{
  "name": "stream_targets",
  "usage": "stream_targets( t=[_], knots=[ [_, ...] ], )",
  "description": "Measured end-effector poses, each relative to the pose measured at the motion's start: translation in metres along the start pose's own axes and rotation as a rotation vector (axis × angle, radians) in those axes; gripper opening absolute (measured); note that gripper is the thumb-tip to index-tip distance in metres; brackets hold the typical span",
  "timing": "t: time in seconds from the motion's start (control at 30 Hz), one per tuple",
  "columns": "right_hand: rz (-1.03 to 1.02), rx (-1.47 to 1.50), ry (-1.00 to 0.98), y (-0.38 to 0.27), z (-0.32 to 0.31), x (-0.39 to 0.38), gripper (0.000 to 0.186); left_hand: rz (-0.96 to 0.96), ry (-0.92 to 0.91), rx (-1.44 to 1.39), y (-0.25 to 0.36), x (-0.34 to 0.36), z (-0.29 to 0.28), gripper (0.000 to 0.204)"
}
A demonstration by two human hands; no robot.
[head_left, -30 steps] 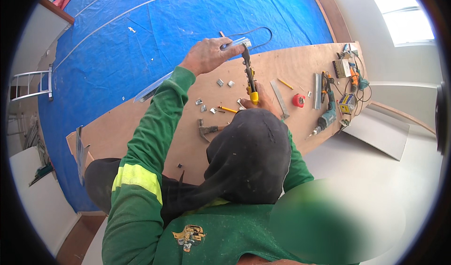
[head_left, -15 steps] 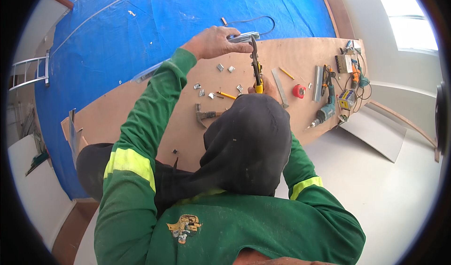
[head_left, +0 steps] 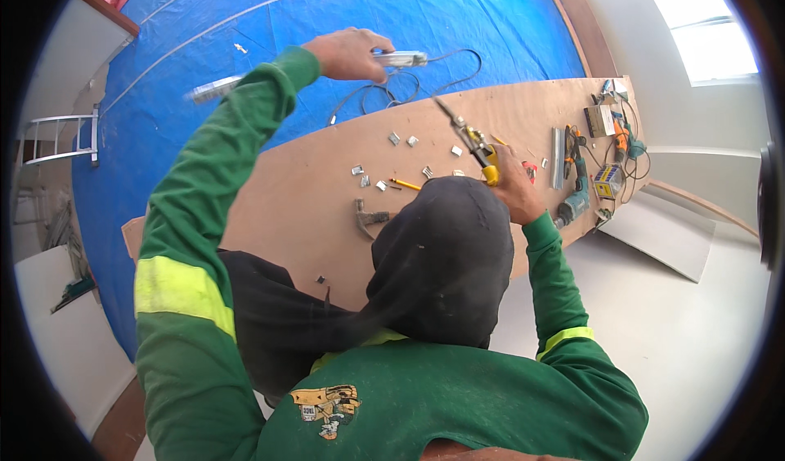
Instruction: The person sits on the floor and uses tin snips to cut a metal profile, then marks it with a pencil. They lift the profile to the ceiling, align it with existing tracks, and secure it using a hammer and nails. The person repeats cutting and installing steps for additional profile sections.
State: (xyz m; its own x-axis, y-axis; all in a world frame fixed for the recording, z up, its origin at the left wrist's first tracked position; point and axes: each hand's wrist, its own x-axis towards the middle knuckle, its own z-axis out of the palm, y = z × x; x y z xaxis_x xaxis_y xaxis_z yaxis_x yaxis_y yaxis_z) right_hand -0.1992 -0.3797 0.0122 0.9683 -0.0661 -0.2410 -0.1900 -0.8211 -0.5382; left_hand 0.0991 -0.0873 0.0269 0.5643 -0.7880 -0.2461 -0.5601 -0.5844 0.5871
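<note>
My left hand is closed around a thin silvery metal channel, raised over the blue sheet beyond the board. The far part of the channel runs back to the left, behind my forearm. In my right hand are tin snips with yellow handles, their dark blades pointing up and left over the board. A gap separates the blades from the channel's end. Several small cut metal pieces lie on the wooden board below, near a yellow pencil and a hammer.
At the board's right end are metal strips, a teal drill, orange-handled tools, small boxes and cords. A red tape measure sits partly behind my right hand. A cable loops over the blue sheet.
The channel in my left hand has swung up and left, away from the snips. My right hand has drawn the snips right and nearer, out from behind the dark hood.
</note>
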Motion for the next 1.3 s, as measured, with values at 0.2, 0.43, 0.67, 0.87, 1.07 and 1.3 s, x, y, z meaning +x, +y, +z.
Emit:
stream_targets(
  t=[0.2, 0.43, 0.67, 0.87, 1.07, 1.3],
  knots=[
    [-0.061, -0.050, 0.011, -0.044, -0.026, 0.027, 0.071, -0.021, -0.015, 0.049, -0.003, -0.059, -0.030, 0.066],
    [-0.222, -0.173, -0.046, -0.063, -0.031, 0.055, 0.070, -0.033, 0.057, 0.035, -0.008, -0.089, -0.023, 0.064],
    [-0.254, -0.161, -0.121, -0.070, -0.045, 0.056, 0.060, 0.012, 0.096, 0.153, 0.001, -0.089, -0.025, 0.057],
    [-0.016, 0.421, -0.727, -0.055, -0.057, 0.059, 0.051, 0.365, 0.640, 0.666, -0.007, -0.080, -0.007, 0.040],
    [-0.117, 0.183, -0.732, -0.040, -0.057, 0.062, 0.045, 0.324, 0.611, 0.725, -0.016, -0.076, 0.001, 0.039],
    [-0.201, 0.053, -0.615, -0.054, -0.064, 0.064, 0.049, 0.428, 0.563, 0.677, -0.018, -0.074, 0.010, 0.035]
  ],
)
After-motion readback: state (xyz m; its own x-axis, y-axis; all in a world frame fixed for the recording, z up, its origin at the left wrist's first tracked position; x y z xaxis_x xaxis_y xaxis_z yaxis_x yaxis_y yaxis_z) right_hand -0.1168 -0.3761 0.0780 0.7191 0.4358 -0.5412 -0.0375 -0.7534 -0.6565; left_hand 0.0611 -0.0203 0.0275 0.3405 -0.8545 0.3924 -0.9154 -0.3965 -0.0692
